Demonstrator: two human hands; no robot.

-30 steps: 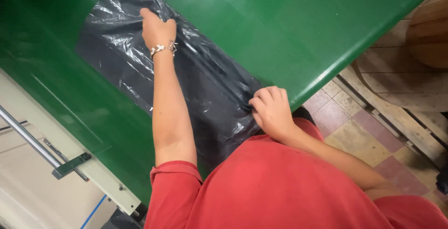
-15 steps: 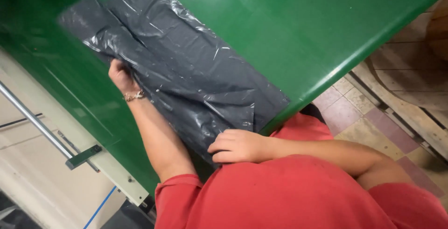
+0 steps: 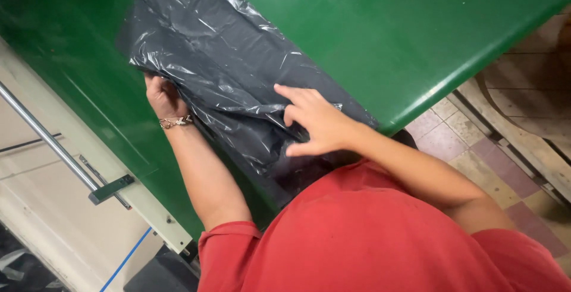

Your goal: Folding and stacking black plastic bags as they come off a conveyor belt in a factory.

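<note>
From my view, the fingers of the left hand (image 3: 162,99) are hidden under the edge of the black plastic bag (image 3: 226,84), so I cannot tell how they grip it. The top of the bag is cut off by the upper edge of the picture. Its lower end goes behind the right hand (image 3: 315,122) and the red shirt (image 3: 369,238), and I cannot see where it stops. The green table (image 3: 416,36) runs out of the picture on two sides. The metal bar (image 3: 47,140) at left is only partly seen.
</note>
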